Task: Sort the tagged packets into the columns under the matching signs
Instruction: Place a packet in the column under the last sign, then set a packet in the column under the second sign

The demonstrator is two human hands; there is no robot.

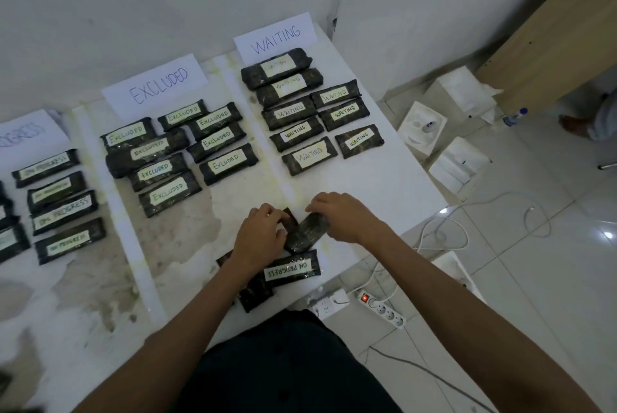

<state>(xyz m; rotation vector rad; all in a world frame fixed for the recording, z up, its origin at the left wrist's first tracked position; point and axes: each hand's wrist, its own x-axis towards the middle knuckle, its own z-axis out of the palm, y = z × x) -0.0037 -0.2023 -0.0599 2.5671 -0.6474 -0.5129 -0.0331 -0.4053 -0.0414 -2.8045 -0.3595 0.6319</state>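
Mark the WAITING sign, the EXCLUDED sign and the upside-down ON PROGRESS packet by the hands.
WAITING sign (pixel 275 37): head view, middle of its lettering.
EXCLUDED sign (pixel 157 87): head view, middle of its lettering.
ON PROGRESS packet (pixel 289 269): head view, on its white label.

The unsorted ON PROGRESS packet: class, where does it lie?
Head view, right of centre: the ON PROGRESS packet lies by the near table edge, below the left hand and the tilted packet under the right hand.

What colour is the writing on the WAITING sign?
Blue ink on the white WAITING sign, seen in head view.
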